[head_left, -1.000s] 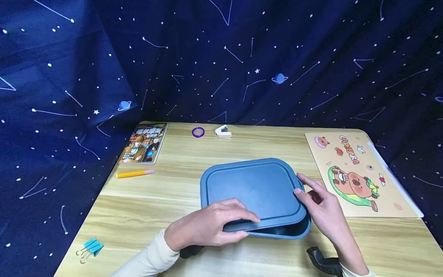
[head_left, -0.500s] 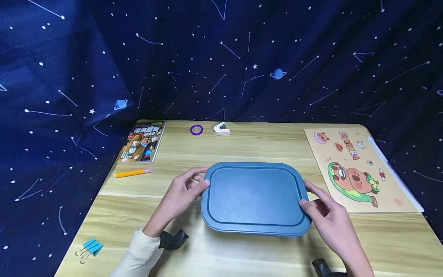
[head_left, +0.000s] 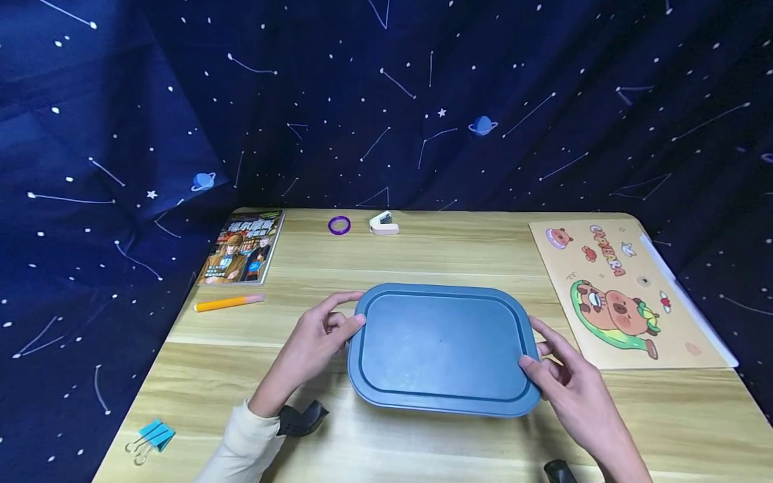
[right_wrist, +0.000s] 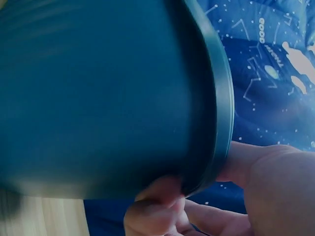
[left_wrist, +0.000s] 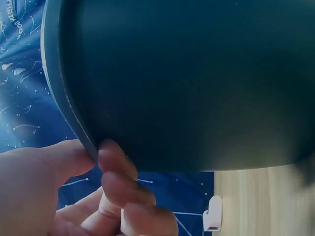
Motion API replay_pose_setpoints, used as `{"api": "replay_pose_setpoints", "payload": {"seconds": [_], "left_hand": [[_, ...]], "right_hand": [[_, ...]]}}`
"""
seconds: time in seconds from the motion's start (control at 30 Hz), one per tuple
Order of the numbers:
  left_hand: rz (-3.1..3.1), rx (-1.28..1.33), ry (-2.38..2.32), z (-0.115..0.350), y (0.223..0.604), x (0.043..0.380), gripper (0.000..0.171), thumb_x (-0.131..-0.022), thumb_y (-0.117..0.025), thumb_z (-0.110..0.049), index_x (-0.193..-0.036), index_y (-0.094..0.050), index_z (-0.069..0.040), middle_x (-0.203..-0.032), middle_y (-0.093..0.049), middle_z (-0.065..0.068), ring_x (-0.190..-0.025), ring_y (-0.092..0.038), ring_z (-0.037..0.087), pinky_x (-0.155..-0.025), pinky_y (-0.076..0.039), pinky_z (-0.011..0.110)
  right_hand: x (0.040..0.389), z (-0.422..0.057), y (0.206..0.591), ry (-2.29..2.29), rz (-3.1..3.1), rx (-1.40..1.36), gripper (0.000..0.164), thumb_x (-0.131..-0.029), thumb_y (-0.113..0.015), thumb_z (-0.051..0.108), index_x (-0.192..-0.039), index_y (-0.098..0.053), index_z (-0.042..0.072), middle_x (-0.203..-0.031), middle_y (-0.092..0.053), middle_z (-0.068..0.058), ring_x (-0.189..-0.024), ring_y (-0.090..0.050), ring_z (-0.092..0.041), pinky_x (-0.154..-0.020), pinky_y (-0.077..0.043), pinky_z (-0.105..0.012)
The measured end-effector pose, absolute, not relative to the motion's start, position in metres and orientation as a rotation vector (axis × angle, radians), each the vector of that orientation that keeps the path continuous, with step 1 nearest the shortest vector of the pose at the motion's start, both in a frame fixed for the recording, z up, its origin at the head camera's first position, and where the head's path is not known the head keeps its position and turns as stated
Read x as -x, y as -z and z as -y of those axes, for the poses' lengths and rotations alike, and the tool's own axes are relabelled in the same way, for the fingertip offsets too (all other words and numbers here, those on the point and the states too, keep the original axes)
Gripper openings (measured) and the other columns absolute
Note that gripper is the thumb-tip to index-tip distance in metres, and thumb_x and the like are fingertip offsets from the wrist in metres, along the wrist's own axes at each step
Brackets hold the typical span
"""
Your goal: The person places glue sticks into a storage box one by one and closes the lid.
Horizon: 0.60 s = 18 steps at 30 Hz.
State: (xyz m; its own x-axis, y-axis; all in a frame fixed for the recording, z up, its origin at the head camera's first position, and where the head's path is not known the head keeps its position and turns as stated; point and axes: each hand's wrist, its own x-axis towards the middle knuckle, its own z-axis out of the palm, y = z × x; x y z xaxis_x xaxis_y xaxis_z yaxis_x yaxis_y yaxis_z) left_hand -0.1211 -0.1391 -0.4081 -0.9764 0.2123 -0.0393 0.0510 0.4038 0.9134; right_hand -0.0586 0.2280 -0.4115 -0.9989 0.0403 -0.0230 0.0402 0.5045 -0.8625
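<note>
A blue-grey rectangular storage box lies between both hands, its lid (head_left: 443, 345) flat over the top and hiding the inside. My left hand (head_left: 308, 349) grips the left end, thumb on the lid's rim; in the left wrist view its fingers (left_wrist: 118, 164) curl under the rim against the box wall (left_wrist: 187, 83). At the opposite end my right hand (head_left: 576, 382) holds the rim the same way, thumb on top. The right wrist view shows its fingers (right_wrist: 160, 196) beneath the rim. Whether the box touches the table is unclear.
Behind the box are a purple ring (head_left: 339, 225) and a small white stapler-like item (head_left: 383, 223). A comic book (head_left: 241, 248), an orange marker (head_left: 228, 303) and a teal binder clip (head_left: 153, 435) lie left. A capybara folder (head_left: 628, 295) lies right.
The lid was tilted, with a gap at the front right corner; it now lies level. My left hand has moved from the front edge to the left end.
</note>
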Motion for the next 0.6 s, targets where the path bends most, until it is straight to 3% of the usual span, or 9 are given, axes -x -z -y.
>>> {"api": "replay_pose_setpoints", "payload": {"seconds": [0.13,0.27,0.43,0.6], "left_hand": [[-2.518,-0.223,-1.565,0.140,0.409,0.114,0.048,-0.103,-0.066,-0.033,-0.148,-0.055,-0.022,-0.068,-0.057,-0.001,-0.060,-0.047,0.008,-0.059,-0.039,0.022],[-2.492,-0.252,-1.505,0.145,0.410,0.098,0.066,-0.100,-0.070,-0.037,-0.158,-0.041,-0.027,-0.075,-0.065,-0.005,-0.065,-0.052,0.008,-0.065,-0.044,0.023],[-2.446,-0.290,-1.549,0.148,0.411,0.083,0.080,-0.094,-0.077,-0.031,-0.161,-0.033,-0.028,-0.076,-0.064,-0.006,-0.063,-0.049,0.005,-0.061,-0.043,0.021],[-2.414,-0.287,-1.621,0.147,0.412,0.079,0.079,-0.095,-0.077,-0.028,-0.161,-0.036,-0.025,-0.075,-0.063,-0.005,-0.062,-0.047,0.003,-0.059,-0.041,0.020]], "right_hand": [[0.054,-0.230,0.414,-1.513,2.753,0.077,0.057,-0.105,-0.063,0.026,-0.158,-0.043,0.022,-0.096,-0.061,0.002,-0.065,-0.058,-0.009,-0.056,-0.048,-0.026],[0.043,-0.235,0.416,-1.556,2.773,0.050,0.055,-0.108,-0.058,0.024,-0.159,-0.040,0.023,-0.083,-0.056,0.003,-0.066,-0.058,-0.017,-0.059,-0.045,-0.028],[0.033,-0.236,0.417,-1.596,2.743,-0.026,0.057,-0.106,-0.059,0.015,-0.159,-0.040,0.022,-0.074,-0.052,0.003,-0.064,-0.057,-0.018,-0.056,-0.042,-0.031],[0.032,-0.231,0.417,-1.586,2.720,0.048,0.057,-0.104,-0.062,0.014,-0.157,-0.045,0.024,-0.076,-0.053,0.003,-0.061,-0.057,-0.017,-0.052,-0.042,-0.030]]}}
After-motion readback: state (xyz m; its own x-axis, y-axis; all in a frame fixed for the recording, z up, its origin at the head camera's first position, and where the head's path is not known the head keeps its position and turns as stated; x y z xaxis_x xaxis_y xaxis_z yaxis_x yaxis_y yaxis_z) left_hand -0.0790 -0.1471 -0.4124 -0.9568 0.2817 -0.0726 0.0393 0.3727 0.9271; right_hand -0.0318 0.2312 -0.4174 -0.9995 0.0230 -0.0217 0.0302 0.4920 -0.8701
